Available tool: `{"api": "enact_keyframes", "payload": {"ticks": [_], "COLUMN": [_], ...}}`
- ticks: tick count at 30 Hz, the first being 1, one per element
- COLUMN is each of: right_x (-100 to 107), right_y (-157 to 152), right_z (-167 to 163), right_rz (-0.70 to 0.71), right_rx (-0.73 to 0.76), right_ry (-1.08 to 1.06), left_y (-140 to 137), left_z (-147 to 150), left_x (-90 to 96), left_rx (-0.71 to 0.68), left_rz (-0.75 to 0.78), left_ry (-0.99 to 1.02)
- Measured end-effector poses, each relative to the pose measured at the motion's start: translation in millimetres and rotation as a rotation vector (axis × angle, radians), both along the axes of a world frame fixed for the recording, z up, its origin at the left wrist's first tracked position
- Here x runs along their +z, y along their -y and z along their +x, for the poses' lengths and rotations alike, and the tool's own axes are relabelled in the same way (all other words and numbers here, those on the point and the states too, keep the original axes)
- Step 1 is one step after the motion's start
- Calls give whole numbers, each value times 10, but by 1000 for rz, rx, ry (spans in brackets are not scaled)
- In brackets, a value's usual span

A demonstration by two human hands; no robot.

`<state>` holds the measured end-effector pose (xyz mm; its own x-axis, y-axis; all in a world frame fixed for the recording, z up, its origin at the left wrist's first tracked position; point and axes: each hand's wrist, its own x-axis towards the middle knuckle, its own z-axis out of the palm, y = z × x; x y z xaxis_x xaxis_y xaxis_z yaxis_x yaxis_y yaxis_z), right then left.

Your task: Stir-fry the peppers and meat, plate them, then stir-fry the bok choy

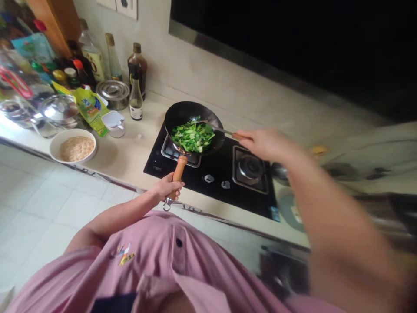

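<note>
My left hand (pixel 169 186) is wrapped round the wooden handle of a black wok (pixel 172 114), which sits over the left burner. Chopped green vegetables (pixel 195 137) lie in the wok, heaped toward its near side. From the right, my right hand (pixel 262 142) grips the wooden end of a metal spatula (pixel 224 130). Its blade reaches in among the greens, partly hidden by them. My right forearm is smeared by motion.
A black gas hob (pixel 208 167) has a bare right burner (pixel 250 167). On the left counter stand a white bowl (pixel 54 148) of pale food, a white lidded container (pixel 114 124), a green packet (pixel 89 108) and several bottles. The dark range hood (pixel 293 48) overhangs at upper right.
</note>
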<state>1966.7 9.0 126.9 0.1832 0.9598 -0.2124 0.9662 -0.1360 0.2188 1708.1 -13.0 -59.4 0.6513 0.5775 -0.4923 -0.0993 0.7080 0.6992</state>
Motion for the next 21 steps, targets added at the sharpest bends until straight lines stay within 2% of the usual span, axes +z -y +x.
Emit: {"api": "enact_keyframes", "payload": {"ticks": [3,5,8,10,13,17,19,21], "right_x": [-245,-320,-264,-197,-231,-471,-517,-463], "right_y": [613,950,1312,1435,1383,1005,844,763], "right_z": [12,-49,-108,-116,-144,-181,-110,47], "right_rz": [46,59,84,82,24,-74,-67,-29], "right_rx": [-65,-55,-54,-73,-80,-102,-139,-150], "right_ry": [-1,3,-6,1,1,-40,-60,-103], "left_y": [0,0,2,3,5,6,6,5], "left_z": [-7,-9,-12,-14,-15,-14,-14,-15], "left_x": [3,11,32,45,57,69,76,77], "left_rx": [-2,-3,-5,-2,4,5,1,-4], "left_rz": [-2,-3,-1,4,7,6,8,9], "left_ry": [11,15,1,-15,-21,-10,-5,-8]}}
